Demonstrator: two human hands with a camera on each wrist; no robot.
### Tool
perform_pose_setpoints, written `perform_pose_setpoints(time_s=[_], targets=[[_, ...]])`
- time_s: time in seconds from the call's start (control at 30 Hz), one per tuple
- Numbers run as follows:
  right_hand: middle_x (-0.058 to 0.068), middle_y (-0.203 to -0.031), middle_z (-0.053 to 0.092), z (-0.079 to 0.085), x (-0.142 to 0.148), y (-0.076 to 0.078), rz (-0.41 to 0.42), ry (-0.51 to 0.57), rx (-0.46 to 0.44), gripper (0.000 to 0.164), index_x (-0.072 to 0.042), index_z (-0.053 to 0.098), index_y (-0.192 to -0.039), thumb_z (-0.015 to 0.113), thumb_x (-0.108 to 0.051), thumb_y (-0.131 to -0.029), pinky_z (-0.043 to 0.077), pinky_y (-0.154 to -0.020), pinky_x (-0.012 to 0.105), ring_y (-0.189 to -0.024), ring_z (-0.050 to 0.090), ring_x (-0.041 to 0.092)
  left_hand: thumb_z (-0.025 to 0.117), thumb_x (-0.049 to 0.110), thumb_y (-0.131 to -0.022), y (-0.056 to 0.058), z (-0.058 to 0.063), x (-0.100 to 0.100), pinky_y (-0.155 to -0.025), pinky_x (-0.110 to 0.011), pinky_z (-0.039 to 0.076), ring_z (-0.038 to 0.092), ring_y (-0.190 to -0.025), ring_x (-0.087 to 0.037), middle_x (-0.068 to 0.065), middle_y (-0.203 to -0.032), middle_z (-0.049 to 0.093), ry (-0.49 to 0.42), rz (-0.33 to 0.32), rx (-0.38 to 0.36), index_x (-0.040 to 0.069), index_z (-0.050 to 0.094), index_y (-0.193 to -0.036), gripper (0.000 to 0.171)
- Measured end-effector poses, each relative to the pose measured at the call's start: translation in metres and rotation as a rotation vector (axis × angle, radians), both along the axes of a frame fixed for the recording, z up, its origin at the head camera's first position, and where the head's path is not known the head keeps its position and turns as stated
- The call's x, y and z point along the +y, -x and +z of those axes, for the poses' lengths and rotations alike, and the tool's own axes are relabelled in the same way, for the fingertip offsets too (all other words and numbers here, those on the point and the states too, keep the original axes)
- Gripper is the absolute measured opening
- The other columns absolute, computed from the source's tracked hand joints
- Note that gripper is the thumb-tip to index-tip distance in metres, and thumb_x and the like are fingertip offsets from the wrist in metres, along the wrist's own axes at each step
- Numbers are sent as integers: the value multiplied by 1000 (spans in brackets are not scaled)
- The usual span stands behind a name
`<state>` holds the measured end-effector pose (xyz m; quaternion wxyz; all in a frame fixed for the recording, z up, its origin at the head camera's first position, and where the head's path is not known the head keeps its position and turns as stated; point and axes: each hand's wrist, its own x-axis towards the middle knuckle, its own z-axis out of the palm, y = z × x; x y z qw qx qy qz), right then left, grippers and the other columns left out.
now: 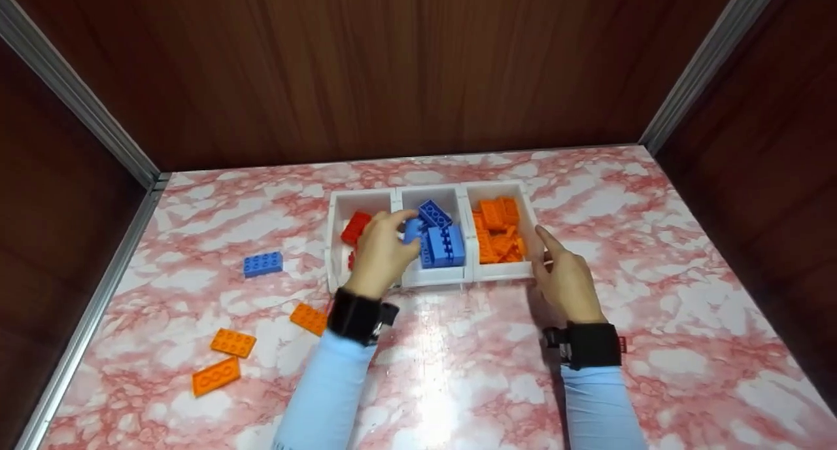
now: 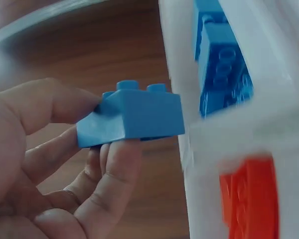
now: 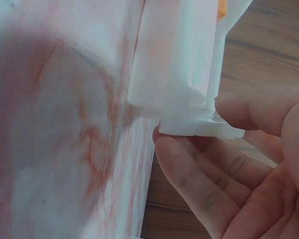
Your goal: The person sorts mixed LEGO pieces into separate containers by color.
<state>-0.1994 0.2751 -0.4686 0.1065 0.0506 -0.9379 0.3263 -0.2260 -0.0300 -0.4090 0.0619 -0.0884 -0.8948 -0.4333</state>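
Note:
My left hand (image 1: 384, 248) pinches a blue toy brick (image 2: 139, 114) between thumb and fingers, its studs facing up in the left wrist view. In the head view this hand is over the divider between the left and middle compartments of a white tray (image 1: 435, 281). Several blue bricks (image 1: 446, 246) lie in the middle compartment. Red bricks (image 1: 355, 227) lie in the left one, partly hidden by the hand. Orange bricks (image 1: 500, 214) fill much of the right one. At the tray's right front corner, my right hand (image 1: 567, 281) grips the wall with thumb and fingers.
Left of the tray, a blue brick (image 1: 263, 264) lies on the marbled tabletop (image 1: 458, 371). Nearer are orange bricks (image 1: 233, 343), one partly hidden behind the left wrist. Dark wood panels (image 1: 405, 70) with metal edging enclose the back and sides.

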Motion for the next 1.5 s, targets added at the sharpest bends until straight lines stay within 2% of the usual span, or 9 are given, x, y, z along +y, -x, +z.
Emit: perform_pose_setpoints(time_s=[0.13, 0.23, 0.43, 0.53, 0.8, 1.0, 1.07, 1.3, 1.5], targets=[[12, -89, 70, 0, -1, 0, -2, 11, 2, 56, -7, 42, -151, 57, -7, -97, 52, -63, 39, -76, 69, 25, 73, 4, -84, 14, -3, 17, -82, -38, 54, 61, -95, -27, -13, -111, 60, 115, -18, -35, 6, 66, -125, 42], [12, -89, 71, 0, -2, 0, -3, 16, 8, 56, -8, 43, -150, 58, -8, -97, 52, -63, 39, -76, 69, 25, 73, 3, -84, 19, -8, 24, -88, -42, 52, 63, -97, -32, -17, -110, 62, 246, -21, 5, 2, 68, -118, 34], [12, -86, 70, 1, 0, 0, 6, 8, 22, 54, -6, 44, -150, 57, -9, -98, 52, -62, 40, -75, 69, 26, 72, 6, -86, 20, -16, 30, -77, -47, 53, 62, -89, -36, -19, -100, 68, 578, 22, 116, 1, 74, -101, 16], [13, -87, 70, 2, 1, 0, 10, 10, 20, 54, -6, 43, -150, 57, -9, -98, 52, -61, 39, -75, 69, 26, 72, 7, -87, 19, -19, 29, -73, -45, 51, 59, -89, -33, -17, -101, 67, 641, 33, 127, 2, 76, -99, 14], [14, -89, 70, 1, 0, 1, 7, 6, 4, 54, -6, 43, -150, 57, -9, -98, 53, -64, 40, -78, 69, 27, 71, 7, -86, 17, -20, 24, -74, -44, 49, 58, -91, -33, -15, -100, 67, 627, 5, 137, 3, 77, -95, 11], [13, -90, 71, 0, 2, 2, 8, -1, -3, 54, -7, 42, -151, 56, -10, -99, 53, -65, 41, -79, 70, 26, 75, 17, -88, 13, -8, 11, -90, -46, 46, 57, -106, -33, -12, -111, 68, 473, -60, 57, 8, 76, -110, 25], [14, -91, 71, 0, 2, 2, 11, -4, -8, 54, -7, 41, -151, 56, -9, -99, 53, -65, 40, -78, 70, 26, 73, 18, -89, 11, -3, 2, -93, -45, 43, 56, -108, -33, -12, -113, 68, 425, -66, 45, 8, 75, -114, 28], [15, -94, 71, 5, 2, 1, 6, -7, -38, 55, -8, 39, -153, 55, -9, -100, 53, -65, 39, -78, 70, 26, 72, 16, -90, 1, 12, -35, -96, -48, 42, 58, -108, -35, -15, -115, 68, 371, -28, 51, 5, 72, -117, 30], [17, -97, 71, 3, 0, 2, 20, -7, -50, 55, -8, 37, -153, 53, -9, -100, 54, -69, 43, -82, 70, 29, 72, 10, -89, -15, 11, -79, -95, -48, 45, 60, -107, -36, -17, -114, 69, 351, -12, 12, 1, 72, -115, 28]])
